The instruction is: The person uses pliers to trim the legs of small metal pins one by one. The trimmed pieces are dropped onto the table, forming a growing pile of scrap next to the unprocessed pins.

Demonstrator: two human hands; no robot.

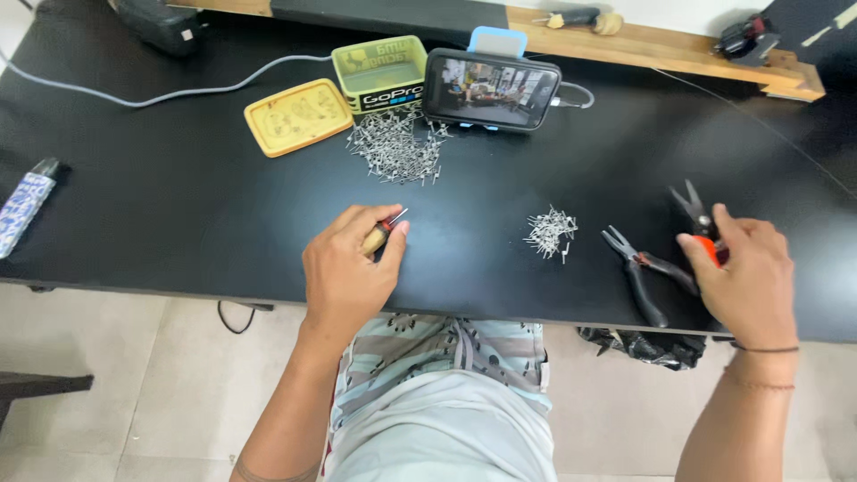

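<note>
My left hand [346, 268] rests on the black table [178, 196] near its front edge, fingers closed on a small tool with a wooden handle and thin metal tip [382, 231]. My right hand [745, 272] grips orange-handled cutters [701, 219] at the table's right side, blades pointing away. Dark long-nose pliers [644, 272] lie just left of that hand. A small heap of metal pins [550, 231] sits between my hands. A bigger heap of pins [395, 147] lies farther back.
Behind the big heap stand an open green tin [379, 71], its yellow lid [298, 115], and a phone [491, 88] on a blue stand with a cable. A patterned slim object [25, 204] lies far left. A wooden ledge [661, 45] runs along the back.
</note>
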